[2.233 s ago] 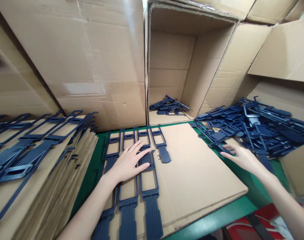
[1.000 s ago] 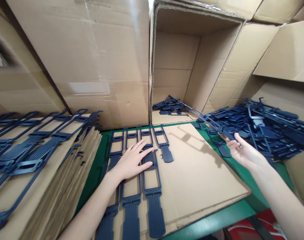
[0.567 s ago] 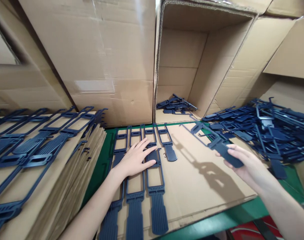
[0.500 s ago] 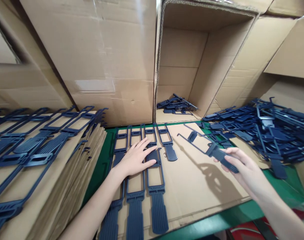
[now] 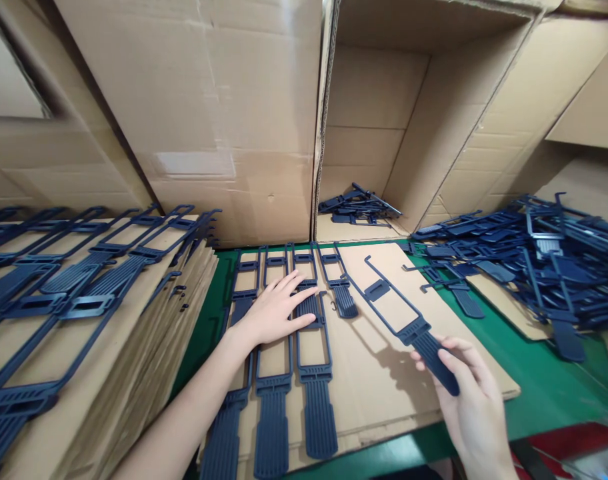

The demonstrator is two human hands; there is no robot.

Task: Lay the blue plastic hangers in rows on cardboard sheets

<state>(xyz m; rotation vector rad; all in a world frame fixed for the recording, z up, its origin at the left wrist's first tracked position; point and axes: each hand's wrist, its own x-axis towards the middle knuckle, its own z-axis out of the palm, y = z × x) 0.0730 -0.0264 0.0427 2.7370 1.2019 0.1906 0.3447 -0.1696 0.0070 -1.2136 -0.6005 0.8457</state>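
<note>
My right hand [image 5: 467,380] pinches a dark blue plastic bracket [image 5: 409,331] by its ribbed flat end. The bracket's open frame with hooked tips points up and left, tilted above the cardboard sheet [image 5: 379,400], its shadow falling below. Fingers spread, my left hand [image 5: 279,310] lies flat over a row of similar brackets [image 5: 317,407] set side by side on the sheet, covering parts of them. One shorter-looking bracket [image 5: 341,287] lies at the row's right end, just right of my left fingertips.
A tangled heap of blue brackets [image 5: 579,260] lies at the right. An open carton [image 5: 369,147] at the back holds several more pieces [image 5: 359,205]. On the left rises a stack of cardboard sheets [image 5: 149,360] topped with brackets. The tabletop [image 5: 549,380] is green.
My right hand has brought the bracket down and slightly left, turning it more upright toward the row. My left hand stays on the brackets. The view has shifted slightly.
</note>
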